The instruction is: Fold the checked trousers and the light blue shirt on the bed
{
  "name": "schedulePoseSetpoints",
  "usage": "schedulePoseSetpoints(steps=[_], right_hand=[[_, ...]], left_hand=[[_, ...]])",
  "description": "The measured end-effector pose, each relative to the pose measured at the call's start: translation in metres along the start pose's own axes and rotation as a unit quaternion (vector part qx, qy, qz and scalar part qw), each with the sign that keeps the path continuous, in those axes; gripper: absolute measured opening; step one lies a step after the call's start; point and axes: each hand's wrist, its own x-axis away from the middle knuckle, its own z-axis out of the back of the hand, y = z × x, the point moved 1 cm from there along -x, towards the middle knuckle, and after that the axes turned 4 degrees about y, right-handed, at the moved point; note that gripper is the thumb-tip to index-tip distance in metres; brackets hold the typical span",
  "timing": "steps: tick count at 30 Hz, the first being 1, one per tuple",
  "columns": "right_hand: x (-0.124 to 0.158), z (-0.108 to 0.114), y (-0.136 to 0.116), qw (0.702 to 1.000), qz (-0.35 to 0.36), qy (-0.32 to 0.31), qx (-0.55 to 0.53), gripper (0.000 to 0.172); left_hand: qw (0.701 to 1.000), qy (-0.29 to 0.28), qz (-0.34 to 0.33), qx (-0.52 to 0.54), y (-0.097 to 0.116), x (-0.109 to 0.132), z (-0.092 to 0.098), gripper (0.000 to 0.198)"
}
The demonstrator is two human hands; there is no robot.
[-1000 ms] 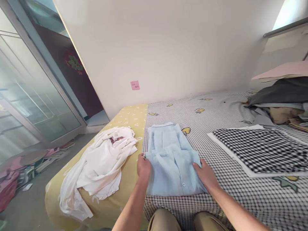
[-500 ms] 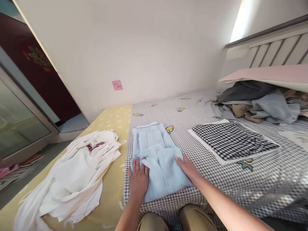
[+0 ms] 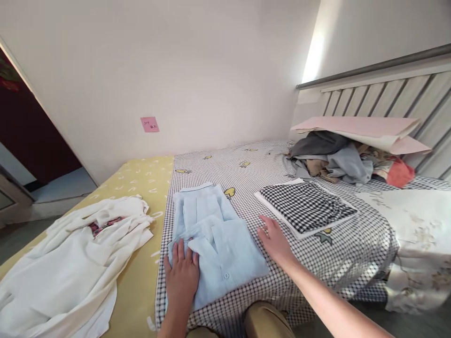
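A light blue buttoned shirt (image 3: 232, 249) lies folded on the checked bed cover, its collar and one button facing up. On the shirt's left edge rests my left hand (image 3: 181, 272), palm down with the fingers spread. My right hand (image 3: 276, 241) hovers just off the shirt's right side, fingers apart and holding nothing. Between that hand and the pile at the back right is a folded black-and-white checked cloth (image 3: 306, 204) lying on a white sheet or board.
A crumpled white garment (image 3: 77, 258) lies on the yellow cover (image 3: 141, 180) to the left. At the back right, a pink sheet (image 3: 352, 126) tops a heap of grey and brown clothes (image 3: 338, 159) beside the slatted bed rail (image 3: 380, 96). White floral fabric (image 3: 419, 234) hangs at the right.
My right hand has come off the shirt and moved right, toward the checked cloth. My left hand stays on the shirt. The view has turned to the right.
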Motion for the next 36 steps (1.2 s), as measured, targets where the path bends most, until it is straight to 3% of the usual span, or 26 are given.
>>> schedulePoseSetpoints(steps=[2, 4, 8, 12, 22, 31, 34, 36], right_hand=[[0.01, -0.012, -0.019, 0.988, 0.107, 0.017, 0.108, 0.051], [0.02, -0.031, -0.037, 0.96, 0.185, -0.012, 0.211, 0.051], [0.027, -0.071, -0.048, 0.935, 0.17, -0.15, 0.272, 0.053], [0.021, -0.088, -0.035, 0.929, 0.158, -0.193, 0.273, 0.056], [0.022, -0.089, -0.029, 0.943, 0.176, -0.162, 0.23, 0.056], [0.023, -0.09, -0.028, 0.959, 0.179, -0.133, 0.176, 0.049], [0.014, -0.087, -0.028, 0.98, 0.145, -0.092, 0.103, 0.036], [0.002, -0.084, -0.031, 0.99, 0.117, -0.05, 0.06, 0.037]], left_hand=[[1.0, 0.005, -0.008, -0.016, 0.0, 0.001, 0.0, 0.047], [1.0, -0.001, -0.008, -0.029, 0.0, 0.002, 0.001, 0.046], [0.999, -0.023, 0.003, -0.034, 0.003, 0.002, 0.007, 0.046], [0.998, -0.042, 0.017, -0.035, 0.005, 0.0, 0.01, 0.046], [0.997, -0.054, 0.008, -0.055, 0.001, -0.001, 0.007, 0.046], [0.997, -0.028, -0.006, -0.069, -0.002, 0.001, 0.002, 0.047], [0.997, -0.007, -0.012, -0.08, -0.001, 0.003, 0.002, 0.047], [0.996, 0.011, -0.014, -0.085, -0.001, 0.003, 0.0, 0.047]])
